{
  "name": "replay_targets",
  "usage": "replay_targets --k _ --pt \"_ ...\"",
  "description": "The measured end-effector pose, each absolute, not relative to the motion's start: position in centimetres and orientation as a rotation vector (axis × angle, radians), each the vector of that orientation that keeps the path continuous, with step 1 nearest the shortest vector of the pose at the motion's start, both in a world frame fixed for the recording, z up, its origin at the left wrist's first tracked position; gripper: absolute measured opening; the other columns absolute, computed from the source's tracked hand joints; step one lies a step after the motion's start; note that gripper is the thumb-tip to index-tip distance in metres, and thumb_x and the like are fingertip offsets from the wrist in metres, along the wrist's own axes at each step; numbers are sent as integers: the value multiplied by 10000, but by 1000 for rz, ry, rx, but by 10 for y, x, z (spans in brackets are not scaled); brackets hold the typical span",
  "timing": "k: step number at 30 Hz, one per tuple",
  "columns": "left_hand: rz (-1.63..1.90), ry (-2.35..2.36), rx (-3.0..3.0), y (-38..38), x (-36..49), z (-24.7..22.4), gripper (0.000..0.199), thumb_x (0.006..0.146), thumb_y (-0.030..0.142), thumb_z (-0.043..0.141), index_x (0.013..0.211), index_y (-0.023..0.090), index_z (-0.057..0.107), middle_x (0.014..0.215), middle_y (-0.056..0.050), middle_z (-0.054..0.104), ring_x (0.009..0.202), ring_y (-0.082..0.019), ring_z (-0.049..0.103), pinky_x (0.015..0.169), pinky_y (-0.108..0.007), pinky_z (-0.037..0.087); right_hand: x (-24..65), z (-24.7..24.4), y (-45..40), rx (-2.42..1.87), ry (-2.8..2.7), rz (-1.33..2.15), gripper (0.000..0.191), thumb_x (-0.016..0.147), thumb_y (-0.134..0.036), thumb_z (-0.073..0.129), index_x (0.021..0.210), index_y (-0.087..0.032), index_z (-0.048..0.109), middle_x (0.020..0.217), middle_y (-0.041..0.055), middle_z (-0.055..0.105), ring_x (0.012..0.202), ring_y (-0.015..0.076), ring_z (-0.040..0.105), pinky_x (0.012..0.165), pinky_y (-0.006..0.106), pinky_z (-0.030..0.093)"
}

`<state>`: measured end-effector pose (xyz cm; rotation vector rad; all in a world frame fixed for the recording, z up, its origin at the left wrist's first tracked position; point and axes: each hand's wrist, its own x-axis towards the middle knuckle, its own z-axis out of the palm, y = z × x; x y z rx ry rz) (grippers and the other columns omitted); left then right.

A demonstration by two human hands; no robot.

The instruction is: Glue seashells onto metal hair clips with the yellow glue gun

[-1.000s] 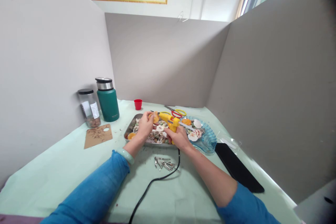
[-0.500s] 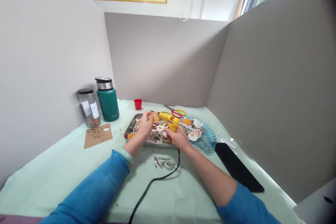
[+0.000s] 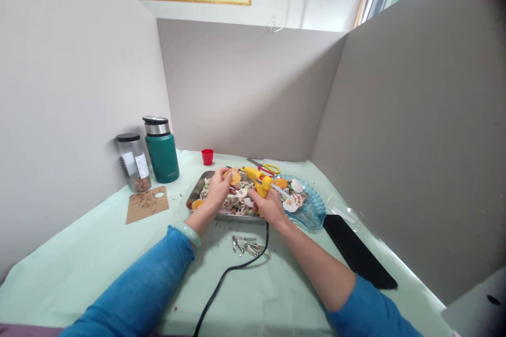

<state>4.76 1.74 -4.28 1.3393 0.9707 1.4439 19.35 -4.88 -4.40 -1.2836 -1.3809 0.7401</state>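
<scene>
My left hand (image 3: 219, 189) pinches an orange shell (image 3: 234, 176) above a metal tray (image 3: 228, 217) filled with small shells. My right hand (image 3: 270, 206) is wrapped round the handle of a yellow hot glue gun (image 3: 259, 180). The gun's nozzle points left at the orange shell; whether the tip touches it I cannot tell. A pale glue stick (image 3: 281, 191) juts from the gun's rear. Beside my right hand, a blue scalloped dish (image 3: 315, 209) bears white, orange and speckled shells.
Metal clips (image 3: 248, 246) lie before the tray, beside a black cord (image 3: 221, 280). Scissors (image 3: 271, 169) and a red cup (image 3: 207, 157) stand behind. At left are a green bottle (image 3: 162, 155), a jar (image 3: 134, 163) and a brown card (image 3: 147, 205); a black slab (image 3: 358, 253) lies right.
The glue gun has shifted slightly right and tilted, its nozzle a little farther from the fingers of my left hand. The orange shell shows more of its face. The cord has moved slightly left.
</scene>
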Motion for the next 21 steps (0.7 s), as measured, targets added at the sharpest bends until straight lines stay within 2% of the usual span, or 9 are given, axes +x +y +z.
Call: replay_targets --k 4,11,21 --pt "1370 868 1331 7 52 -37 283 804 345 596 974 151 480 667 8 612 430 -111 582 421 -229 478 193 -46 -44 -1210 -1293 741 189 712 -379 614 701 -204 542 504 -49 536 445 124 510 467 239 399" --pt "1290 765 1375 -8 65 -37 375 770 425 607 985 143 484 521 46 566 393 -100 535 405 -195 429 191 -44 -42 -1115 -1210 819 210 679 -356 634 661 -195 500 495 -59 493 413 99 470 449 228 390" --pt "1238 749 1359 -9 63 -37 403 737 439 646 974 142 510 563 41 576 418 -89 544 417 -186 429 191 -55 -33 -1045 -1111 841 200 657 -335 634 720 -191 510 535 -61 501 451 98 497 449 212 405"
